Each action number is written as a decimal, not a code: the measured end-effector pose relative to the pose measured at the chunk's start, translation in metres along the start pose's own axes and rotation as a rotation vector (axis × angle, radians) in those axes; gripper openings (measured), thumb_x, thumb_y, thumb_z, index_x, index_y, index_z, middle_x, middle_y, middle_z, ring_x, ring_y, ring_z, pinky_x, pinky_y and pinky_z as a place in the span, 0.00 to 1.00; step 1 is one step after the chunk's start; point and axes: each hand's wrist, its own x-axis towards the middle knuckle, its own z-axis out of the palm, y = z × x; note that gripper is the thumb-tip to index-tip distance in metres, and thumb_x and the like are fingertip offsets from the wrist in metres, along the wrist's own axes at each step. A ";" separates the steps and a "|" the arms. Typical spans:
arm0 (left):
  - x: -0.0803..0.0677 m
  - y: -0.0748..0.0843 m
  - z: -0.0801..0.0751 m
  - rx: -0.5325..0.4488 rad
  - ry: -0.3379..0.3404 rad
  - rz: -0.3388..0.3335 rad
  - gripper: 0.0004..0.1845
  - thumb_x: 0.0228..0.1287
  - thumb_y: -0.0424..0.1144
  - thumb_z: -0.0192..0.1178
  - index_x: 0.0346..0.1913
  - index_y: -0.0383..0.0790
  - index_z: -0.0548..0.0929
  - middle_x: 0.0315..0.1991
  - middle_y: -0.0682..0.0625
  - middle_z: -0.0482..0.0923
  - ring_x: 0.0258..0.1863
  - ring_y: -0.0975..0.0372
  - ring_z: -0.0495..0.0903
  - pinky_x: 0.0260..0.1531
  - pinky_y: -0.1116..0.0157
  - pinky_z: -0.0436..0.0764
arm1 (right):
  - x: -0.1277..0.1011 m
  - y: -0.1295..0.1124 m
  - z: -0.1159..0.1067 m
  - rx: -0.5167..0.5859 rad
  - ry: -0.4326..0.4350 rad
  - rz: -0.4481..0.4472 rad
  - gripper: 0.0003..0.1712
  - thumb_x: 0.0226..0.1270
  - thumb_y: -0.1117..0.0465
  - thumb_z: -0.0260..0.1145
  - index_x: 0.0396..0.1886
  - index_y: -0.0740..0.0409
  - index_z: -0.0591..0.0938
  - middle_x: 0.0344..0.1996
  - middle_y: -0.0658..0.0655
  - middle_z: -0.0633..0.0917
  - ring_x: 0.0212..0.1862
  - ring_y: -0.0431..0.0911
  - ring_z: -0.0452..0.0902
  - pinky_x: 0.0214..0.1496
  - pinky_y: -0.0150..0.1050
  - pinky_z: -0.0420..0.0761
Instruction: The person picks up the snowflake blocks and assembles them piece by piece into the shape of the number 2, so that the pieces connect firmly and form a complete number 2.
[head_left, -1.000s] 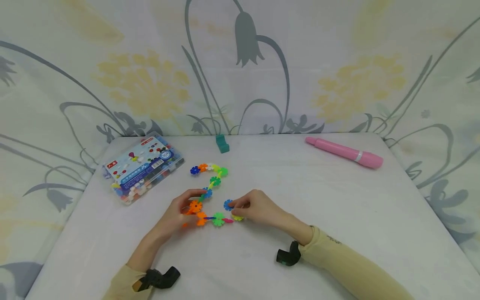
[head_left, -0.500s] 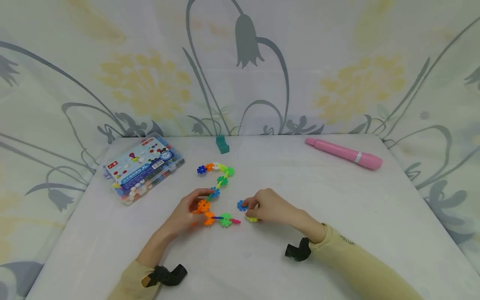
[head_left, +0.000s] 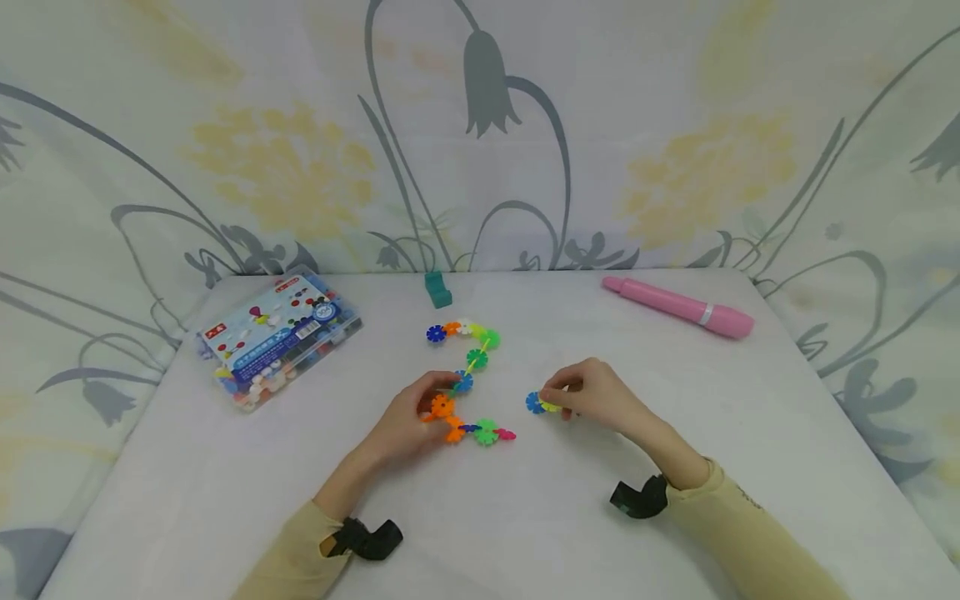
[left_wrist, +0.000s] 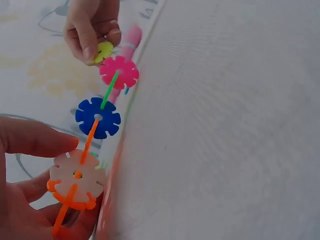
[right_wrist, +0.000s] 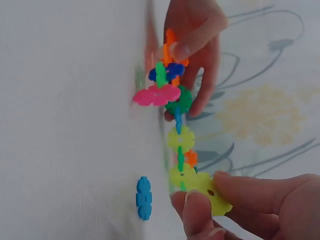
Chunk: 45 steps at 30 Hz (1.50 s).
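My left hand (head_left: 408, 421) grips a curving chain of slotted snowflake discs by its orange discs (head_left: 442, 407). In the head view the chain runs up to a dark blue disc (head_left: 436, 333) and, at its other end, out to a pink disc (left_wrist: 119, 72). Thumb and finger of my right hand (head_left: 596, 396) pinch a yellow snowflake disc (right_wrist: 214, 196), apart from the pink end and to its right. A light blue snowflake disc (right_wrist: 144, 198) shows beside the right fingertips, edge-on in the right wrist view.
At the back left lies a clear plastic case (head_left: 281, 337) of colourful pieces with a printed sheet on top. A teal block (head_left: 438, 289) sits near the table's far edge. Toward the back right is a pink cylinder (head_left: 678, 308) with a silver band.
Both hands have moved right across the table, the chain coming along with the left. The yellow and light blue discs have shifted right with the right hand, leaving more space from the pink end.
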 end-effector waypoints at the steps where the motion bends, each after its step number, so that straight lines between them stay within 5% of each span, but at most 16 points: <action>1: 0.000 0.000 0.001 0.030 0.002 -0.008 0.33 0.56 0.28 0.58 0.68 0.42 0.71 0.67 0.44 0.72 0.65 0.50 0.71 0.67 0.49 0.70 | -0.001 0.001 0.000 0.029 -0.005 -0.007 0.10 0.67 0.57 0.69 0.39 0.61 0.89 0.18 0.52 0.83 0.24 0.47 0.78 0.26 0.35 0.73; 7: -0.007 0.008 0.000 0.204 0.079 -0.041 0.29 0.61 0.34 0.63 0.67 0.42 0.72 0.65 0.45 0.73 0.59 0.51 0.75 0.64 0.49 0.74 | -0.005 0.006 0.004 0.172 -0.145 -0.056 0.10 0.67 0.62 0.68 0.41 0.65 0.87 0.23 0.56 0.86 0.25 0.48 0.81 0.30 0.38 0.82; 13: -0.011 0.021 0.011 0.295 0.251 0.095 0.22 0.58 0.34 0.66 0.57 0.38 0.80 0.61 0.45 0.74 0.58 0.50 0.75 0.60 0.48 0.76 | -0.007 0.010 0.011 0.215 -0.213 -0.021 0.12 0.67 0.64 0.68 0.47 0.66 0.84 0.24 0.57 0.87 0.27 0.50 0.86 0.35 0.40 0.85; 18: -0.007 0.035 0.031 0.401 0.076 0.203 0.17 0.60 0.38 0.68 0.53 0.41 0.83 0.54 0.50 0.80 0.57 0.55 0.76 0.59 0.52 0.78 | -0.005 0.010 0.015 0.285 -0.270 -0.032 0.12 0.67 0.67 0.66 0.48 0.70 0.82 0.27 0.59 0.89 0.28 0.49 0.88 0.36 0.40 0.87; 23: 0.000 0.043 0.044 0.571 -0.060 0.188 0.19 0.61 0.42 0.70 0.54 0.42 0.84 0.51 0.52 0.82 0.54 0.57 0.77 0.56 0.57 0.79 | -0.002 0.010 0.020 0.303 -0.300 -0.039 0.11 0.67 0.69 0.65 0.46 0.72 0.82 0.28 0.61 0.89 0.27 0.49 0.87 0.33 0.42 0.87; 28: 0.003 0.043 0.048 0.662 -0.074 0.157 0.18 0.63 0.42 0.69 0.54 0.42 0.84 0.50 0.51 0.83 0.52 0.57 0.78 0.55 0.59 0.80 | 0.001 0.010 0.023 0.298 -0.278 -0.027 0.10 0.68 0.69 0.66 0.46 0.71 0.82 0.28 0.60 0.89 0.26 0.49 0.87 0.33 0.42 0.87; 45: 0.000 0.036 0.050 0.569 -0.088 0.116 0.17 0.65 0.43 0.68 0.54 0.42 0.84 0.50 0.51 0.83 0.51 0.57 0.79 0.54 0.59 0.81 | 0.001 0.010 0.032 0.294 -0.233 -0.035 0.13 0.68 0.67 0.66 0.49 0.71 0.83 0.27 0.58 0.87 0.27 0.46 0.84 0.33 0.36 0.85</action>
